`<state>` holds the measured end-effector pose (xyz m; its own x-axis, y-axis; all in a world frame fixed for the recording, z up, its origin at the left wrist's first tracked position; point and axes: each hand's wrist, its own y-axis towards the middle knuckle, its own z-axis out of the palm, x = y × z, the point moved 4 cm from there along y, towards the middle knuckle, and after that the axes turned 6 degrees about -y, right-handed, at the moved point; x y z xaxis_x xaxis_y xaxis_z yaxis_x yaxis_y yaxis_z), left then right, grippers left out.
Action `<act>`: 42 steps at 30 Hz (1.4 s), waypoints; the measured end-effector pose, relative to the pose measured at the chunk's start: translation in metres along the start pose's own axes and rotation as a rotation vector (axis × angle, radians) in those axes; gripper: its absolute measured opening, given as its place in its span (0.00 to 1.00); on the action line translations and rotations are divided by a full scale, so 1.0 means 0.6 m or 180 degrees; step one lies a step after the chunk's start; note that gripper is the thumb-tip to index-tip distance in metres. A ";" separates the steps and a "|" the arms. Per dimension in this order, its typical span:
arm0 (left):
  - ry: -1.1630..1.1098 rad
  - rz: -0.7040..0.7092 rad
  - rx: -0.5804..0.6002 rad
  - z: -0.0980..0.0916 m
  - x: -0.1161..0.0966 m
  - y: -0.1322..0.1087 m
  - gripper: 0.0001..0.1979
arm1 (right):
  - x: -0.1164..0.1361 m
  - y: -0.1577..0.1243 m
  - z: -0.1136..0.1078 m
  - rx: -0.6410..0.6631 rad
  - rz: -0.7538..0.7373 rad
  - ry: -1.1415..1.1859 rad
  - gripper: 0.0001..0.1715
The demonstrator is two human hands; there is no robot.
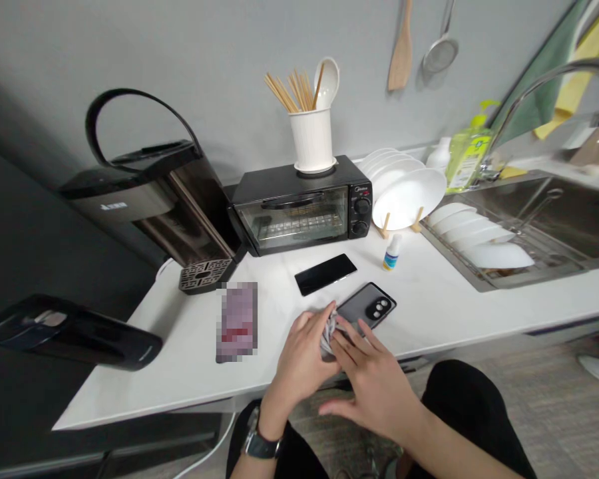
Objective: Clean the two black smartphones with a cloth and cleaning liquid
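Note:
My left hand [302, 356] is closed around a crumpled grey cloth [328, 332] at the front edge of the white counter [444, 299]. My right hand [374, 379] meets it from the right, fingers pinching the same cloth. Just beyond both hands lies a dark phone case [372, 307] with round camera cutouts, face down. A black phone [325, 273] lies flat a little farther back. A small white dropper bottle [392, 254] with a blue label stands to the right of the phone.
A black toaster oven [299, 209] carries a white utensil holder [312, 140]. A dark water dispenser [150, 199] stands left. White plates [409, 189] sit in a rack, more dishes [479, 236] in the sink. A blurred card [238, 320] lies left of my hands.

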<state>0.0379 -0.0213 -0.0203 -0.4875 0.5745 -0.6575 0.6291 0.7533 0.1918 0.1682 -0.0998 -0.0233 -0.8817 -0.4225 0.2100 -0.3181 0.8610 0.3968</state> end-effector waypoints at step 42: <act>0.0017 -0.0010 -0.0111 -0.003 -0.008 0.005 0.48 | -0.127 -0.037 -0.040 -0.0034 0.0429 -0.0312 0.27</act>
<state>0.0409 -0.0211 -0.0150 -0.4928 0.5737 -0.6543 0.6060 0.7659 0.2151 0.2507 -0.0933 -0.0267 -0.9461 -0.2732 0.1739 -0.1913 0.9047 0.3806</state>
